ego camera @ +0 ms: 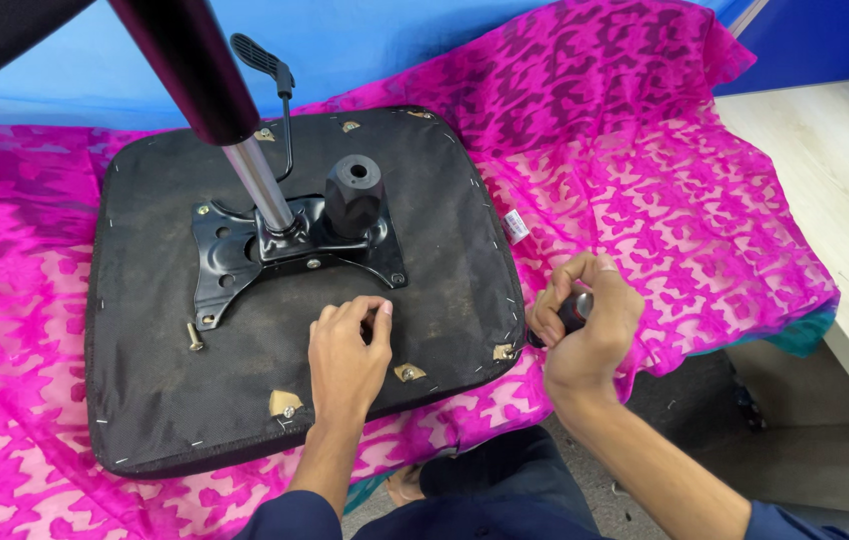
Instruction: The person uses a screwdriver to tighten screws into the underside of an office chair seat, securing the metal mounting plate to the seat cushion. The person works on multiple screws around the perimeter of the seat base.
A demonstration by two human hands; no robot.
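Seat cushion (275, 390) lies upside down on the pink patterned cloth (665, 200), its near edge toward us and a black metal plate (235, 260) fixed near its middle. Our left hand (348, 350) rests on the underside just inside that near edge, fingertips pinched together on something too small to make out. Our right hand (585, 325), off the cushion's near right corner, is clamped around a dark tool handle (573, 312).

To do this well, we judge we should start the small part straight in its hole by hand before bringing the tool over, and press the cushion flat so it cannot slide on the cloth.

Counted: one plate, one shiny post (257, 185), one black lever (270, 70), one black knob (354, 195), one loose bolt (194, 335) by the plate's near left corner.
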